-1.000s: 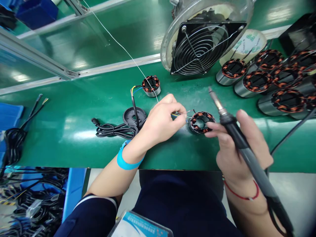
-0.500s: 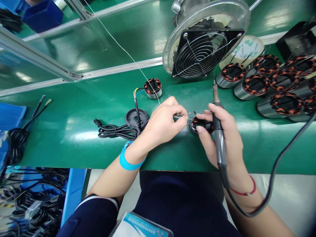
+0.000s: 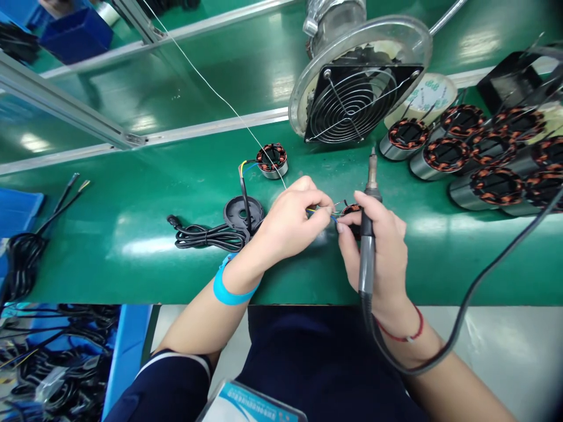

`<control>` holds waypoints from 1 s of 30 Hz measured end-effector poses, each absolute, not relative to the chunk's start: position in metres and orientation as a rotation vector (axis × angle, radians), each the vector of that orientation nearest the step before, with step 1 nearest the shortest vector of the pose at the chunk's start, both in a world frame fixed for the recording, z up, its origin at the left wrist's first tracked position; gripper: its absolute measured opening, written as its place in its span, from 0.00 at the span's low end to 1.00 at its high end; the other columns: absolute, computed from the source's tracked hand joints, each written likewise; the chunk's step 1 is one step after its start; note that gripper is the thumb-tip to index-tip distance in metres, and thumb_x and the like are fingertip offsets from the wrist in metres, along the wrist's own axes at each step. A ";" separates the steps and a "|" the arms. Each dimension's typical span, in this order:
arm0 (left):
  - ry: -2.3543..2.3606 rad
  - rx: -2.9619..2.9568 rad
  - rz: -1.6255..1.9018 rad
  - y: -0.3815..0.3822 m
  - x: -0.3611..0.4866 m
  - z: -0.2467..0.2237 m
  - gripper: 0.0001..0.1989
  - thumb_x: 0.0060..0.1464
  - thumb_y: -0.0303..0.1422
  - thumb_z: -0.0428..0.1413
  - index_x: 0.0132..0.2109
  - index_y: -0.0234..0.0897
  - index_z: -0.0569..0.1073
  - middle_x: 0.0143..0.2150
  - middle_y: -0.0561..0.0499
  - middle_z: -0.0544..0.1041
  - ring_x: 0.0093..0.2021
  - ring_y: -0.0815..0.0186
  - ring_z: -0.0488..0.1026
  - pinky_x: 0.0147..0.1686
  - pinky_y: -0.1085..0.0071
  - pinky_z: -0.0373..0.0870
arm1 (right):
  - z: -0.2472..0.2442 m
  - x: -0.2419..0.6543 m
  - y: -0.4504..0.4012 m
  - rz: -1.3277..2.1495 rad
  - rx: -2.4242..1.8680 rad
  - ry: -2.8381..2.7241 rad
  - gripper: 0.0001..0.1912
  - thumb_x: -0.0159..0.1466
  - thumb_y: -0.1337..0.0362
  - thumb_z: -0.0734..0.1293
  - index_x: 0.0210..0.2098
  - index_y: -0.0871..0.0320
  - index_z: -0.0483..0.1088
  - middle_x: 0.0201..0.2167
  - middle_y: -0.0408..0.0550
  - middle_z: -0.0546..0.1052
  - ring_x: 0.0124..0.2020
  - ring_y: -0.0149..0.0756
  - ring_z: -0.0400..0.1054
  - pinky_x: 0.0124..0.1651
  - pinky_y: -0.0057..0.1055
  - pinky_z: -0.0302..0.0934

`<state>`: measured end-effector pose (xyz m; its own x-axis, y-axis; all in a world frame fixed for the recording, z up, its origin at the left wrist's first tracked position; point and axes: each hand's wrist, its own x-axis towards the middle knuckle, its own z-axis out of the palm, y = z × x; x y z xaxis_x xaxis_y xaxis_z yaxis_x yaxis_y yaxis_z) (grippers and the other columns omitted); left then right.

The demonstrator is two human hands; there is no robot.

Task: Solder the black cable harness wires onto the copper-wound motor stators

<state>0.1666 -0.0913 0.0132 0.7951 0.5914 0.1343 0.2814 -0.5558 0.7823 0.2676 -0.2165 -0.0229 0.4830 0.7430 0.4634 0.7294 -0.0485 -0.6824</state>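
Note:
My left hand (image 3: 295,220) is closed in a pinch on thin coloured wires (image 3: 311,210), with yellow and blue showing. A thin pale wire (image 3: 215,92) runs down from the top left and disappears behind this hand. In my right hand (image 3: 383,246) a soldering iron (image 3: 368,246) lies between the fingers, tip pointing away from me. The thumb and a fingertip of that hand meet at the blue wire end, beside a copper-wound stator (image 3: 350,209) that the fingers partly cover. Behind my left hand stands another stator (image 3: 272,161), joined by coloured leads to a black cable (image 3: 211,235).
A round black cap (image 3: 233,210) lies by the cable. A fan (image 3: 352,108) with a wire guard stands at the back. Several stators (image 3: 440,155) crowd the right side. At left are a cable bundle (image 3: 27,258) and a blue bin (image 3: 132,334) with black cables.
My right hand has moved left with the soldering iron, its fingertips shifting from the stator to the blue wire end. My left hand has stayed almost in place, still pinching.

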 end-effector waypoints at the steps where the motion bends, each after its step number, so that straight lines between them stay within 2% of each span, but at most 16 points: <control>1: 0.630 2.174 0.521 -0.091 0.165 0.013 0.08 0.54 0.22 0.53 0.32 0.35 0.77 0.30 0.53 0.68 0.35 0.71 0.68 0.37 0.73 0.66 | -0.023 0.267 -0.216 0.014 -1.770 -1.229 0.26 0.62 0.68 0.66 0.59 0.50 0.59 0.35 0.43 0.77 0.40 0.42 0.69 0.50 0.45 0.60; 7: 0.475 2.265 0.582 -0.089 0.157 0.015 0.09 0.58 0.27 0.53 0.40 0.38 0.79 0.35 0.51 0.69 0.38 0.69 0.69 0.40 0.71 0.67 | -0.024 0.271 -0.215 0.092 -1.601 -1.121 0.29 0.62 0.66 0.67 0.61 0.50 0.58 0.34 0.42 0.76 0.41 0.40 0.69 0.51 0.45 0.63; 12: 0.371 2.360 0.615 -0.089 0.156 0.012 0.09 0.60 0.30 0.53 0.42 0.38 0.79 0.35 0.50 0.69 0.38 0.69 0.68 0.39 0.72 0.67 | -0.023 0.275 -0.214 0.234 -1.534 -1.017 0.28 0.62 0.64 0.68 0.60 0.52 0.60 0.33 0.43 0.76 0.40 0.40 0.70 0.51 0.45 0.65; 18: 0.262 2.511 0.652 -0.093 0.157 0.007 0.11 0.63 0.33 0.50 0.42 0.36 0.76 0.36 0.48 0.68 0.38 0.68 0.66 0.38 0.71 0.66 | -0.023 0.276 -0.216 0.292 -1.472 -0.978 0.25 0.62 0.64 0.69 0.58 0.49 0.62 0.34 0.43 0.74 0.38 0.39 0.70 0.51 0.45 0.64; 24: 0.334 2.523 0.586 -0.102 0.159 0.008 0.10 0.60 0.28 0.50 0.33 0.35 0.74 0.33 0.49 0.67 0.35 0.69 0.65 0.35 0.72 0.65 | -0.021 0.286 -0.227 0.360 -1.550 -1.129 0.27 0.63 0.67 0.66 0.60 0.48 0.59 0.34 0.42 0.75 0.39 0.40 0.70 0.50 0.45 0.63; 27: 0.438 2.461 0.515 -0.107 0.161 0.008 0.08 0.56 0.26 0.52 0.31 0.34 0.75 0.34 0.50 0.67 0.35 0.69 0.66 0.35 0.71 0.65 | -0.020 0.294 -0.233 0.308 -1.637 -1.337 0.28 0.63 0.68 0.65 0.61 0.48 0.57 0.40 0.44 0.76 0.46 0.42 0.68 0.55 0.47 0.57; 30: 0.542 2.356 0.493 -0.109 0.163 0.007 0.07 0.54 0.24 0.54 0.31 0.35 0.75 0.33 0.51 0.67 0.36 0.69 0.66 0.36 0.72 0.65 | -0.021 0.298 -0.232 0.234 -1.673 -1.460 0.28 0.64 0.67 0.65 0.62 0.48 0.56 0.39 0.44 0.77 0.45 0.43 0.67 0.53 0.46 0.57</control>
<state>0.1632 -0.1089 0.0068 0.8431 0.4981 0.2028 0.2486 -0.6954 0.6743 0.2975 -0.2323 -0.0214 0.2919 0.8736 0.3895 0.7084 0.0761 -0.7017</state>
